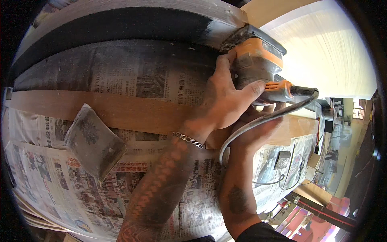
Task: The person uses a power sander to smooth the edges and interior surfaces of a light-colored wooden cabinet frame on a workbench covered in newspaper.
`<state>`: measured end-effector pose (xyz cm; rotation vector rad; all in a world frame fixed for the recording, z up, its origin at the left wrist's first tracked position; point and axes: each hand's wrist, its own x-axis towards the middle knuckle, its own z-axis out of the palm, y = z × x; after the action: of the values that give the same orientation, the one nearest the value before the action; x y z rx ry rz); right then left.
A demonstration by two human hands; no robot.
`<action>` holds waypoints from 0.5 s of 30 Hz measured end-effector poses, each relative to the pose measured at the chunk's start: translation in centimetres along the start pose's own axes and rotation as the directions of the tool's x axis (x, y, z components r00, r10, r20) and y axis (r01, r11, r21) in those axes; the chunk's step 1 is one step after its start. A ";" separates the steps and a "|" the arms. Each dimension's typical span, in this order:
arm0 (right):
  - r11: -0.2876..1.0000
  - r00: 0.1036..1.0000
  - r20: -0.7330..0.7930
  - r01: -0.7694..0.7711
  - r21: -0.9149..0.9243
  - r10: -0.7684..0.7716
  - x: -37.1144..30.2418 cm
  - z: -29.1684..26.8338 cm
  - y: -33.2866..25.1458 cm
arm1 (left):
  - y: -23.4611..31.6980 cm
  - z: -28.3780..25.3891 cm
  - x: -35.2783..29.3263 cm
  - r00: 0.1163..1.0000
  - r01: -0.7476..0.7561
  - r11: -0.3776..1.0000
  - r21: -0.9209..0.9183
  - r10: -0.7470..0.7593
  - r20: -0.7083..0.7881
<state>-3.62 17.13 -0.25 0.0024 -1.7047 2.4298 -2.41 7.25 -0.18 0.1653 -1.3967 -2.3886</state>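
Forearms [161,193] slant upward, left hand [223,97] and right hand [263,131] clasping an orange sander [260,56].

The newspaper-covered tabletop [52,193] curves toward the lens rim. At upper right, a broad pale surface [322,48] with fine streaks glares under strong light. Beyond, along the right side, a small barred window [358,109] shines, tilted by the view. Toward the lower right, a dark rail [322,211] with a red line crosses near a pinkish-red surface [308,226], its nature unclear.
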 end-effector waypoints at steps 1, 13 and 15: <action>1.000 1.000 -0.002 0.001 -0.002 -0.001 -0.1 0.0 -0.1 | 0.0 -0.1 0.0 1.000 0.002 1.000 -0.002 -0.002 0.002; 0.989 0.995 0.047 -0.092 0.119 0.087 -0.1 -0.8 -0.3 | -0.1 0.7 0.0 1.000 0.019 1.000 -0.012 -0.019 0.024; 0.992 0.996 0.075 -0.052 0.112 0.044 -0.3 -0.9 0.1 | 0.0 0.5 0.0 1.000 -0.011 0.999 -0.031 0.011 0.005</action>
<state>-3.23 17.88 -0.66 0.0652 -1.6095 2.5897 -2.53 7.71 0.06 0.1427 -1.3581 -2.4019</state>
